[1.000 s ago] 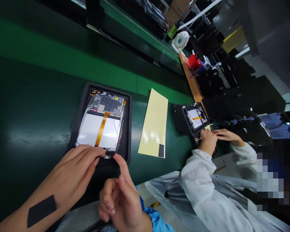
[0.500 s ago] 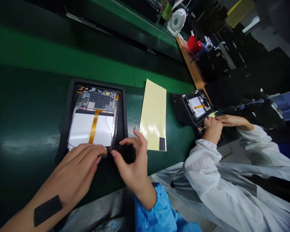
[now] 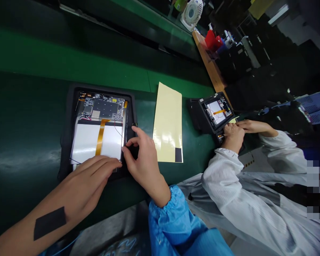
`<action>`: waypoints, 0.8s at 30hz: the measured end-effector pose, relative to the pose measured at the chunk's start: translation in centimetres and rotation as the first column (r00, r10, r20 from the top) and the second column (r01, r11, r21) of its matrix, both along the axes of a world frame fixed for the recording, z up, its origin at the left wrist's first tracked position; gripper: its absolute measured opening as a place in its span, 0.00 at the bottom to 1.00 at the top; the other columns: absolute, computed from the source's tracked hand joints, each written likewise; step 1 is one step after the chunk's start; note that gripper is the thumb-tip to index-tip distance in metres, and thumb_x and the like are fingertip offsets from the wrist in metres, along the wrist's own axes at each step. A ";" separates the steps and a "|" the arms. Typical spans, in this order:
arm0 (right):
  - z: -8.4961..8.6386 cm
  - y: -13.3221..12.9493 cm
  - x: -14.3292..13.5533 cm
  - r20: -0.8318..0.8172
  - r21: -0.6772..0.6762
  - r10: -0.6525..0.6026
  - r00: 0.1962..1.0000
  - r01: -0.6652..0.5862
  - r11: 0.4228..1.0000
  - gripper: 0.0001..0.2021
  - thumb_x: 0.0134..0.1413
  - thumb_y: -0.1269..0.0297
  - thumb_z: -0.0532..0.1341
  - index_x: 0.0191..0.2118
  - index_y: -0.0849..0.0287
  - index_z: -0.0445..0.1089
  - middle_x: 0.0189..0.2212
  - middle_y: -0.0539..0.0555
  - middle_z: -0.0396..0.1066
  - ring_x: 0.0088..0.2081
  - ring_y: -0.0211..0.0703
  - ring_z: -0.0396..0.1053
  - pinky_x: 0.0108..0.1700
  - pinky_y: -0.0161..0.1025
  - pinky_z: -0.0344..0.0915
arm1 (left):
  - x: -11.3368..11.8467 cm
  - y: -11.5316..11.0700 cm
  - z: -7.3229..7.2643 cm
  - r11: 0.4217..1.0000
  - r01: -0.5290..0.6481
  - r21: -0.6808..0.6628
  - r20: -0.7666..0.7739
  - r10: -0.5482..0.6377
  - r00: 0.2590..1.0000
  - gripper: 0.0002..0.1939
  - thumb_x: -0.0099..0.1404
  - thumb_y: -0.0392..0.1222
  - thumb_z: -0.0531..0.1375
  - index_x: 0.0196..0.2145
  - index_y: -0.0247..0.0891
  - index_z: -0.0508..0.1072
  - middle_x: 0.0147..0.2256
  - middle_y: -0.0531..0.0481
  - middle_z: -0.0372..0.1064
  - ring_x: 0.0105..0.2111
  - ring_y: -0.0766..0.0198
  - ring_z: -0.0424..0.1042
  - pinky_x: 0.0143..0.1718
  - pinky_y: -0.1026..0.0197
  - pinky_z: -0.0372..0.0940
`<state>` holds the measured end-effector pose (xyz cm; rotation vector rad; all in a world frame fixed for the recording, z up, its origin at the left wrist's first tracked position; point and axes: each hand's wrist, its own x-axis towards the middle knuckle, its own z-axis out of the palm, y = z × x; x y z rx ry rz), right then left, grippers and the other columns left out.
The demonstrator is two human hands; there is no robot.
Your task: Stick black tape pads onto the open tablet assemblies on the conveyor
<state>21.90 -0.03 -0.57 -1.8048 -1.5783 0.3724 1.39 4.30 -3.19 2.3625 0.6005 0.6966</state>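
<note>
An opened tablet (image 3: 113, 137) lies in a black foam tray (image 3: 65, 142), its circuit board (image 3: 105, 108) at the top and a white battery below, crossed by an orange ribbon cable (image 3: 100, 138). My left hand (image 3: 92, 183) rests over the tablet's lower edge, fingers stretched out side by side; its thumb is hidden. At the right edge, by a thin dark wire, my right hand (image 3: 145, 160) brings thumb and middle finger together; whatever is between them is too small to make out. A small black piece (image 3: 134, 124) sits on its raised index fingertip.
A yellow sheet (image 3: 167, 121) with a black patch at its corner lies right of the tray. Farther right, a co-worker's hands (image 3: 233, 133) work beside another opened tablet (image 3: 218, 111) on stacked black trays. A white fan (image 3: 192, 14) stands at the back. Black tape (image 3: 50, 223) sticks to my left forearm.
My right hand has moved up along the tablet's right edge, and its thumb and middle finger have closed together. My left fingers have straightened along the lower edge. The view has shifted slightly.
</note>
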 end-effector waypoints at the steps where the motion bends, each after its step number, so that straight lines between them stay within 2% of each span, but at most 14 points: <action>1: 0.0 0.1 0.0 0.009 -0.006 -0.002 1.000 0.003 1.000 0.25 0.70 0.67 0.60 0.70 0.60 0.65 0.42 0.56 0.82 0.46 0.54 0.78 0.52 0.49 0.73 | -0.1 0.1 0.0 1.000 0.009 0.005 -0.002 -0.009 1.000 0.17 0.84 0.34 0.47 0.59 0.43 0.72 0.55 0.52 0.77 0.56 0.61 0.76 0.61 0.63 0.67; 8: 0.7 1.6 -0.1 0.000 -0.034 0.003 1.000 -0.003 0.999 0.27 0.70 0.69 0.56 0.71 0.64 0.63 0.40 0.56 0.81 0.44 0.53 0.78 0.52 0.49 0.74 | -0.2 0.3 0.4 0.986 0.032 0.161 0.001 -0.032 0.999 0.18 0.83 0.33 0.49 0.59 0.41 0.76 0.54 0.49 0.77 0.53 0.59 0.78 0.53 0.60 0.70; 12: 0.8 2.4 0.0 -0.004 -0.044 0.002 1.000 -0.002 0.999 0.29 0.69 0.70 0.56 0.73 0.62 0.62 0.40 0.55 0.80 0.45 0.52 0.79 0.53 0.48 0.74 | -0.2 -0.1 -0.4 0.987 0.029 0.157 0.009 -0.031 0.999 0.20 0.84 0.34 0.48 0.60 0.41 0.77 0.54 0.46 0.77 0.54 0.55 0.77 0.59 0.56 0.70; 14: 0.6 2.5 0.1 0.008 -0.034 -0.009 1.000 0.009 0.999 0.28 0.69 0.70 0.57 0.72 0.63 0.62 0.40 0.55 0.80 0.45 0.53 0.78 0.53 0.48 0.74 | -0.1 0.2 -0.8 0.991 0.050 0.126 0.007 -0.051 0.999 0.20 0.84 0.34 0.48 0.60 0.41 0.78 0.53 0.46 0.77 0.53 0.54 0.77 0.58 0.56 0.71; 18: -0.2 2.4 0.2 0.004 -0.005 -0.029 1.000 0.029 1.000 0.28 0.69 0.70 0.58 0.72 0.62 0.63 0.40 0.55 0.81 0.45 0.53 0.78 0.54 0.49 0.74 | 0.8 2.4 -0.4 0.983 0.170 0.065 0.014 -0.171 0.985 0.22 0.82 0.32 0.47 0.53 0.42 0.81 0.48 0.48 0.78 0.47 0.58 0.77 0.48 0.61 0.72; 22: -0.8 2.6 0.5 -0.044 0.005 -0.034 0.998 0.034 0.999 0.29 0.69 0.69 0.60 0.74 0.59 0.62 0.39 0.54 0.82 0.46 0.53 0.80 0.55 0.50 0.75 | 1.6 5.4 0.8 0.944 0.329 0.014 0.036 -0.329 0.944 0.22 0.78 0.30 0.48 0.48 0.43 0.81 0.45 0.50 0.80 0.45 0.59 0.77 0.47 0.60 0.71; 24: -0.8 2.7 0.7 -0.083 0.016 -0.031 0.996 0.032 0.999 0.30 0.70 0.70 0.61 0.74 0.58 0.61 0.40 0.53 0.83 0.47 0.52 0.81 0.56 0.50 0.75 | 1.7 6.1 1.1 0.930 0.366 -0.013 0.036 -0.366 0.930 0.22 0.77 0.29 0.48 0.49 0.43 0.81 0.45 0.51 0.80 0.45 0.59 0.77 0.47 0.60 0.71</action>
